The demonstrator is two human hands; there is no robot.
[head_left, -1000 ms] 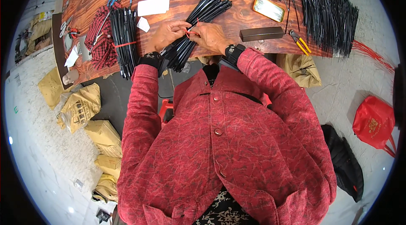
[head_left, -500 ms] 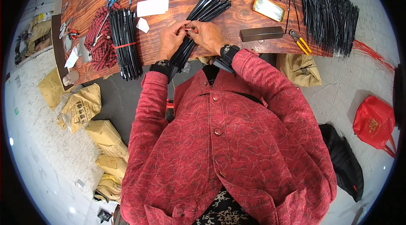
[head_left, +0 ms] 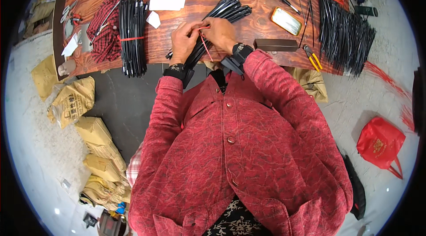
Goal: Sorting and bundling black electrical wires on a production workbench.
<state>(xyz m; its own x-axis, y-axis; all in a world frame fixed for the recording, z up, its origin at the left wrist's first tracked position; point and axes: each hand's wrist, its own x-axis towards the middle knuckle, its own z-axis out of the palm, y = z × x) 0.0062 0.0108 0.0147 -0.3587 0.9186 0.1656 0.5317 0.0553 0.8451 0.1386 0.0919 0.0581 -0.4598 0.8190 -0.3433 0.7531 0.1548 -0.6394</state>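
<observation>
- Both hands meet over the middle of a bundle of black rods [head_left: 228, 9], fingertips nearly together and pinched on a thin red tie [head_left: 206, 49]; which fingertip grips which strand is too small to tell.
- Left hand [head_left: 184, 41] comes in from the near left, right hand [head_left: 221, 34] from the right; working from opposite sides probably lets each pull against the other.
- The bundle lies aslant on the wooden table [head_left: 157, 47], far end pointing away to the right, near end at the table's front edge, likely so the middle falls within easy reach.
- One end of the tie hangs free toward the person, perhaps left long to give the fingers something to hold.
- To the left, a second bundle [head_left: 132, 18] wears a red band [head_left: 132, 38] about its middle, presumably to keep its rods gathered (tidy company for a busy table).
- Right of the hands rests a dark oblong block [head_left: 276, 45]; yellow-handled pliers [head_left: 313, 58] lie beyond it near the edge, seemingly parked within reach.
- Farther right, a broad heap of black rods [head_left: 344, 36] spreads loose, apart from the bundles.
</observation>
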